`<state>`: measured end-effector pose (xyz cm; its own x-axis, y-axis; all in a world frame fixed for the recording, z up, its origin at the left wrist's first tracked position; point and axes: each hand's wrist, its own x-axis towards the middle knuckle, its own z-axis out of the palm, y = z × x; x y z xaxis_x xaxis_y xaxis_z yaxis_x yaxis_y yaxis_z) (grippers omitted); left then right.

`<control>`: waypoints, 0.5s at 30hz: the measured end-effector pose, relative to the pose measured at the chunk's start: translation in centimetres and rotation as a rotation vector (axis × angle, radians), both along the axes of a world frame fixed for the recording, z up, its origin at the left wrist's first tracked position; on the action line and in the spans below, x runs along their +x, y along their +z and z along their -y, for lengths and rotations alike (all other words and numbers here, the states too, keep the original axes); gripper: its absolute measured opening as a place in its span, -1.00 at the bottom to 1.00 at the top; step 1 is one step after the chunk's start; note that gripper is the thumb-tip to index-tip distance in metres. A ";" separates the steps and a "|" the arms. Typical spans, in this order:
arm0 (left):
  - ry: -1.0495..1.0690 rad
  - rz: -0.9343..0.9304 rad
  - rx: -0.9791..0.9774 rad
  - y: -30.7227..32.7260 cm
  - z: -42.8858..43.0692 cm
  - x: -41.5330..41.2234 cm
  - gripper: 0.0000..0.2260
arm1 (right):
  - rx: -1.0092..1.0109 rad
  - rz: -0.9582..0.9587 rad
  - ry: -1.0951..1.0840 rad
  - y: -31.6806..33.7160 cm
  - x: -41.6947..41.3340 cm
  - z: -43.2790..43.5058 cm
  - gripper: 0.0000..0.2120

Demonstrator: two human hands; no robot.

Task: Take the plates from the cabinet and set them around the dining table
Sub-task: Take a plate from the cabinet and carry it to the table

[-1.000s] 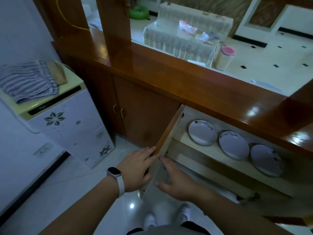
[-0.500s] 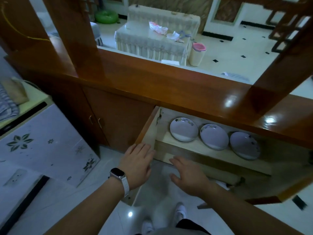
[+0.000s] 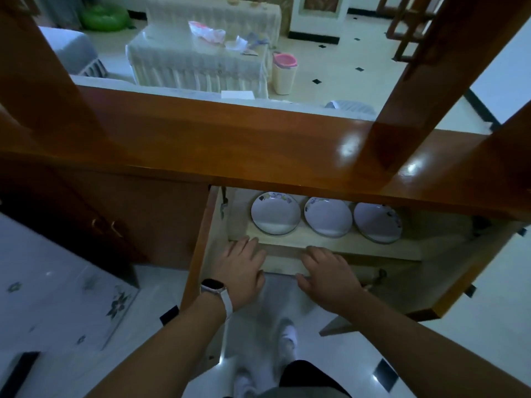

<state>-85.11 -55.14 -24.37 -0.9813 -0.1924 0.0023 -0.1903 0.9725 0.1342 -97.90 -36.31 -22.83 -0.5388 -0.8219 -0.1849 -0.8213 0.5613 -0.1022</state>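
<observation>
At the bottom of the view a person's white shoes stand on a glossy pale tiled floor. Above them two bare forearms reach forward. The left hand, with a white-strapped smartwatch on its wrist, is flat and empty, fingers loosely spread, fingertips at the front edge of a pale wooden shelf inside the open brown wooden cabinet. The right hand is likewise open and empty, fingers slightly apart, hovering just below that shelf edge; whether it touches the wood cannot be told. The cabinet's left door and right door are swung open on either side of the hands. On the shelf, just beyond the fingers, three round white plates with dark rims and small floral marks lean side by side against the back: the left plate, the middle plate and the right plate. Past the cabinet's glossy top, in the farther room, stands a bench draped in a cream lace cloth, with a cream bin with a pink lid beside it.
</observation>
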 end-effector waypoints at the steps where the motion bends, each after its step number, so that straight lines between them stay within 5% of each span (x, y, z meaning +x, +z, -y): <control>1: 0.016 -0.001 0.000 -0.3 0.0 -0.5 -0.57 | 0.008 0.005 -0.002 -0.3 -0.6 0.1 -0.49; 15: 0.148 0.177 0.035 -7.8 2.8 -8.8 -0.55 | 0.108 0.068 -0.011 -8.8 -9.5 3.7 -0.50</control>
